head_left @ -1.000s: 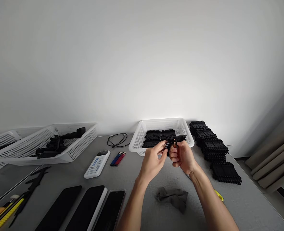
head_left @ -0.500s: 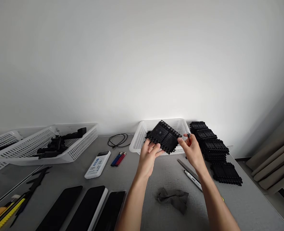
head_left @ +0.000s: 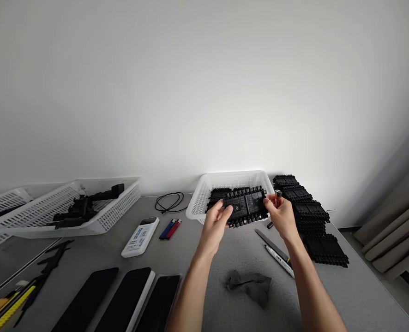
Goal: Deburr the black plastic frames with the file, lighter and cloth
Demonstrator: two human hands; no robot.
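A black ribbed plastic plate point(head_left: 247, 206) is held nearly level between both hands, in front of a white mesh basket point(head_left: 199, 198). The fingers of my left hand point(head_left: 216, 227) pinch its left end, thumb on top. My right hand point(head_left: 281, 216) grips its right end with thumb and finger, and a small orange-and-black cylinder point(head_left: 278, 198) also sits in that hand. Similar black plates point(head_left: 219, 194) lie inside the basket. More of them stand in overlapping piles point(head_left: 310, 210) to the right.
A dark cloth point(head_left: 249, 285), a marker point(head_left: 279, 261) and a flat metal strip point(head_left: 272, 243) lie nearest. Leftward are a black cable point(head_left: 170, 202), lighters point(head_left: 170, 229), a white power bank point(head_left: 140, 236), dark phone-like slabs point(head_left: 124, 299) and another basket point(head_left: 121, 208) with black parts.
The plate has turned from a steep tilt to nearly level and come down slightly. My right hand has moved a little right and lower, its fingers now closed on the plate's right end.
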